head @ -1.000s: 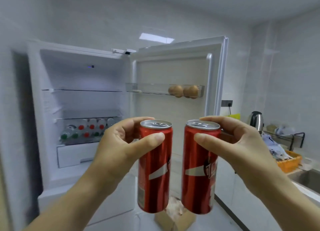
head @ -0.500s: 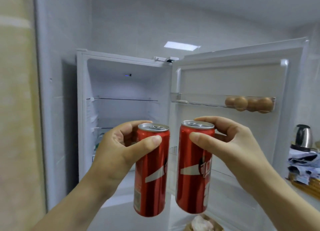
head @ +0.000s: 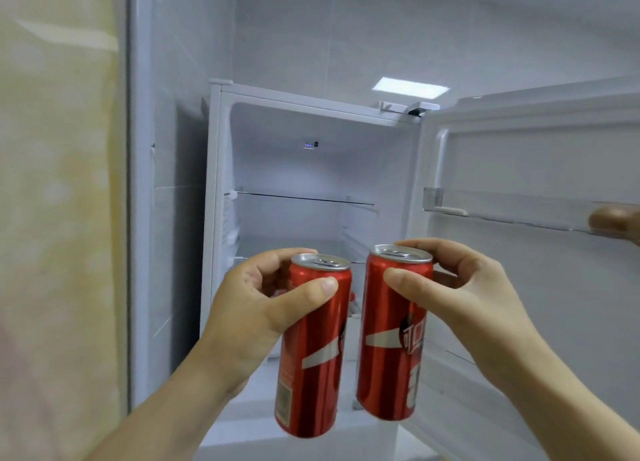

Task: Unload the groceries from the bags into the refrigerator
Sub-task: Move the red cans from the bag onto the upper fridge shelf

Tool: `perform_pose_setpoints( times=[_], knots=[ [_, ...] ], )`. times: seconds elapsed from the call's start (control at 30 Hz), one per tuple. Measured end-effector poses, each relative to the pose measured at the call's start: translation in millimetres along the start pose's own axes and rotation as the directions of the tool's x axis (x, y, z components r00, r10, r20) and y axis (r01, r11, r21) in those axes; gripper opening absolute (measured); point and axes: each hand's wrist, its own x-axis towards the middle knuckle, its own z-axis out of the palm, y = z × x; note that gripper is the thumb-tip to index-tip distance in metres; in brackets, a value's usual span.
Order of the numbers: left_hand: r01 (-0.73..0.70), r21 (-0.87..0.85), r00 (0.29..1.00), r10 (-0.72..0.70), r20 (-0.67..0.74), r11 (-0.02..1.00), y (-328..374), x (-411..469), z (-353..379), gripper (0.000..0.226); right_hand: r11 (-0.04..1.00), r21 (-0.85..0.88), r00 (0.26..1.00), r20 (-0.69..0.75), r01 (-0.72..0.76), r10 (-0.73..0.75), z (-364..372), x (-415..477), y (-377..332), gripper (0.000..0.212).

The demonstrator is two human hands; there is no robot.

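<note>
Two cans [head: 349,343] side by side before the open refrigerator [head: 311,170], its door [head: 540,287] to the right.

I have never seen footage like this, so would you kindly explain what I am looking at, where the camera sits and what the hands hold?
There is no machine here: a person wears one wide-angle camera on the head, so you see their own bare hands. The left hand grips one red drinks can near its top, and the right hand grips a second red can, side by side. Ahead stands an open refrigerator with a glass shelf. Its door is open to the right, and a door shelf holds what looks like a brown egg.
</note>
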Motion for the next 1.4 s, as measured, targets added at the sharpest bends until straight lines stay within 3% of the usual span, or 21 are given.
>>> perform_pose_setpoints(
  times=[0.3,0.77,1.03,1.4],
  knots=[
    [-0.016,0.065,0.996,0.022,-0.088,0.998,-56.4,91.4,-28.7,0.053,0.997,0.08,1.0,-0.003,0.019,-0.019,34.4,96.6,69.7,0.054],
    [-0.037,0.166,0.987,0.062,-0.147,0.985,-141.4,217.8,-56.1,0.054,0.987,0.154,0.999,-0.036,-0.034,0.04,77.3,226.1,173.2,0.04],
    [-0.051,0.083,0.977,0.067,-0.201,0.995,-185.3,281.6,-77.0,0.051,0.984,0.175,0.983,-0.171,-0.032,0.063,100.2,282.7,208.6,0.039],
    [-0.009,0.056,0.973,0.022,-0.228,0.998,-237.3,349.7,-83.8,0.051,0.992,0.126,0.973,-0.229,-0.007,0.036,115.1,344.5,255.2,0.042]
  ],
)
